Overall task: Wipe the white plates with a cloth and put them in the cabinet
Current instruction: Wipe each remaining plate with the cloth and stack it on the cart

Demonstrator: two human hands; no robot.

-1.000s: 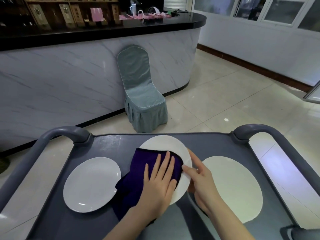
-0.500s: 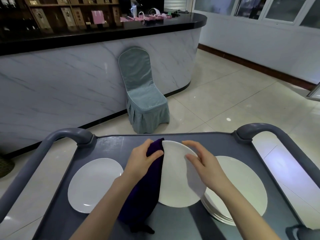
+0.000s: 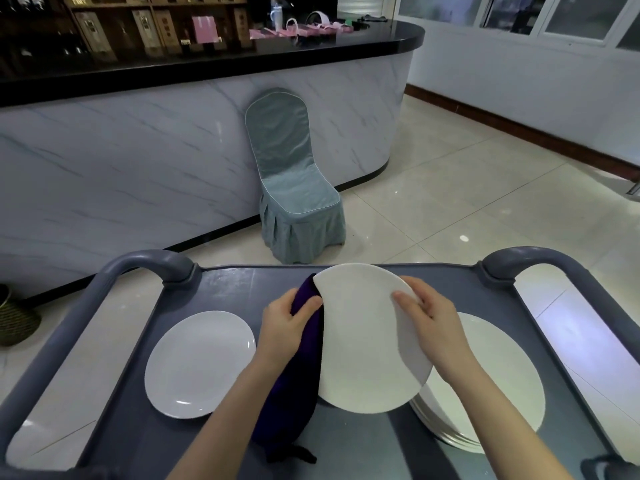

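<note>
Purple against white: pinching the cloth (image 3: pixel 301 368) to the left rim of the plate (image 3: pixel 363 344) with the left hand (image 3: pixel 285 329), fingers and thumb curled round the fabric. Gripping the opposite rim with the right hand (image 3: pixel 434 329), fingertips laid over the plate's face, the rest of that grip hidden behind. Holding the plate lifted and tilted above the cart (image 3: pixel 235 285), partly overlapping the stack of plates (image 3: pixel 502 386) on the right. Looks like mid-wipe on this one plate, probably along the edge; hard to tell top from underside.

To do it well: keep the right hand firm on the rim, turn the plate a little at a time, and run the cloth all round the edge and then across both faces. Gather up the long tail of cloth trailing down onto the cart to stop it dragging or snagging. Hold by the rim only, to spare the wiped face from fingerprints. Mind the glaze, likely slippery.

Now around: note a single plate (image 3: pixel 199 363) lying flat on the left of the cart, just beside the left forearm. Watch the curved handles (image 3: pixel 145 268) at the far corners when lifting out. Beyond, spot a covered chair (image 3: pixel 294 188) against a marble-look counter (image 3: pixel 138 161) on a glossy tiled floor (image 3: pixel 467 188). No cabinet anywhere in sight, so probably a turn and a carry before putting anything away.
</note>
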